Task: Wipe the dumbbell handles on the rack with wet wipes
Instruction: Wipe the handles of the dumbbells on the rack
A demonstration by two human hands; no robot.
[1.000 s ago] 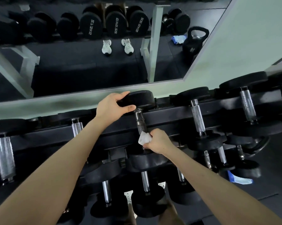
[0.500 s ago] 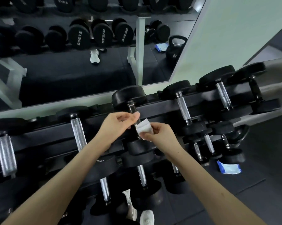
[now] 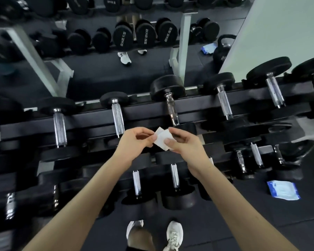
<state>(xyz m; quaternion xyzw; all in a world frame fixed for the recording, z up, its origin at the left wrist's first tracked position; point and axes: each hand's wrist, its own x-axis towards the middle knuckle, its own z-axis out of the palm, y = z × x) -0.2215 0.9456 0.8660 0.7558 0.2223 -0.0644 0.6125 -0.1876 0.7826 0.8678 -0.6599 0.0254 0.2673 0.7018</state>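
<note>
A folded white wet wipe (image 3: 162, 139) is held in front of the black dumbbell rack (image 3: 147, 109). My left hand (image 3: 134, 144) pinches its left edge and my right hand (image 3: 184, 144) pinches its right side with thumb on top. Both hands are off the dumbbells. Just beyond the wipe, on the top tier, lies a dumbbell with a dark shiny handle (image 3: 171, 110). Other top-tier dumbbells show knurled chrome handles, one to the left (image 3: 117, 117) and one to the right (image 3: 224, 103). Lower tiers hold smaller dumbbells (image 3: 175, 176).
A blue and white wet-wipe pack (image 3: 282, 192) lies on the dark floor at the right of the rack. A mirror (image 3: 98, 69) behind the rack reflects more dumbbells and a kettlebell. My white shoes (image 3: 173, 234) stand close to the rack's foot.
My left hand left the dumbbell's head and came to the wipe. My right hand lifted the wipe off the handle. Both hands now hold it lower, nearer to me; my view has pulled back.
</note>
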